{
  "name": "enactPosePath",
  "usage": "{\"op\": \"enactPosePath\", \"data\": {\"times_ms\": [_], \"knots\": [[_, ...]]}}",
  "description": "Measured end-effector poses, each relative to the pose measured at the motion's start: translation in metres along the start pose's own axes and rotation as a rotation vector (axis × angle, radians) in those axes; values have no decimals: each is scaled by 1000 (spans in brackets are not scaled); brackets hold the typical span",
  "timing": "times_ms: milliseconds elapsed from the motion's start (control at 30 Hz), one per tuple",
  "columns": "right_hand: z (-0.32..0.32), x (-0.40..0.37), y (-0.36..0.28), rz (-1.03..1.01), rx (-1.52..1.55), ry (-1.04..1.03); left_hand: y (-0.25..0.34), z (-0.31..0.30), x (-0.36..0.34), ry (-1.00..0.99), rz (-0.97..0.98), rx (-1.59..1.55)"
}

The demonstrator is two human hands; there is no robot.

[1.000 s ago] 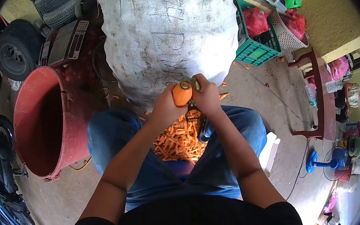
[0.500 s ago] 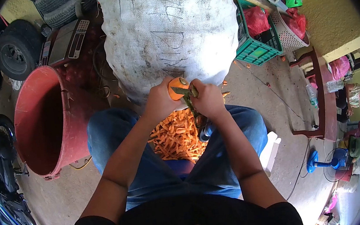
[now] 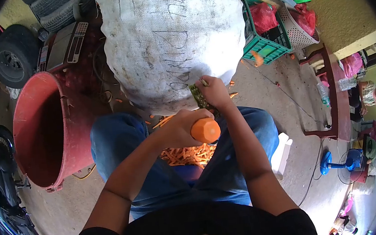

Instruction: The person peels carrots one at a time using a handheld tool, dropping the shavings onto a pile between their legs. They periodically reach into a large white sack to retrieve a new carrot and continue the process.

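Note:
My left hand (image 3: 181, 128) is wrapped round an orange carrot (image 3: 205, 131) above my lap, its blunt end facing up toward me. Farther forward and to the right, my right hand (image 3: 214, 92) grips a tool (image 3: 199, 97) with a green, speckled handle or wrapping; its blade cannot be made out. The two hands are apart. Below them, between my knees, lies a heap of orange peelings (image 3: 189, 155). A large white sack (image 3: 166, 41) with dark handwriting stands just in front of my hands.
A big red barrel (image 3: 63, 126) is at the left, near tyres (image 3: 12, 55) and a motorcycle (image 3: 5, 169). Right are a green crate (image 3: 267, 47), a white basket (image 3: 296, 32), a wooden bench (image 3: 339, 97) and a blue fan (image 3: 339, 165). Another person (image 3: 369, 94) sits far right.
My left hand has drawn the carrot back toward me and away from the tool, turning its end up. My right hand has shifted slightly. An orange piece now shows in front of the green crate.

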State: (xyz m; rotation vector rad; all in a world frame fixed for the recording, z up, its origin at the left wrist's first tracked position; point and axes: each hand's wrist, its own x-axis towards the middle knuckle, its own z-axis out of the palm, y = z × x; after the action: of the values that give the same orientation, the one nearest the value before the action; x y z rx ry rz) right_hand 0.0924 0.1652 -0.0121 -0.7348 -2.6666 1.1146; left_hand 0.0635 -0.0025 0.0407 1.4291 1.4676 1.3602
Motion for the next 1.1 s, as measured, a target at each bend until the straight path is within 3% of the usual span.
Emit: {"op": "enactPosePath", "data": {"times_ms": [200, 267, 400, 500, 533, 600, 633, 700, 800, 900, 1033, 1100], "knots": [[1, -9, -5, -93, -178, -167, 0, -22, -5, 132, -71, 28], [3, -9, -1, -140, -224, -187, 14, -40, -13, 190, -68, 401], [-5, -10, 3, -134, -259, -202, 46, -94, -62, 552, -267, 978], [-8, -10, 14, -177, -174, -131, 69, -142, -114, 822, -630, 1176], [-10, -9, 14, -158, -203, -126, 78, -152, -128, 892, -914, 1252], [-14, -6, 17, -140, -205, -119, 62, -184, -187, 846, -1261, 1480], [-15, -5, 16, -144, -200, -116, 64, -186, -191, 850, -1259, 1487], [-18, -5, 13, -155, -159, -154, 67, -190, -191, 773, -1069, 1662], [-21, -5, 3, -191, -71, -333, 72, -199, -126, 805, -524, 1338], [-12, -6, -3, -223, -184, -492, 93, -209, -27, 647, -76, 1221], [-5, -6, -8, -204, -303, -576, 74, -265, 93, 524, 166, 1171], [-3, -2, -8, -194, -336, -592, 75, -280, 151, 624, -41, 1050]]}}
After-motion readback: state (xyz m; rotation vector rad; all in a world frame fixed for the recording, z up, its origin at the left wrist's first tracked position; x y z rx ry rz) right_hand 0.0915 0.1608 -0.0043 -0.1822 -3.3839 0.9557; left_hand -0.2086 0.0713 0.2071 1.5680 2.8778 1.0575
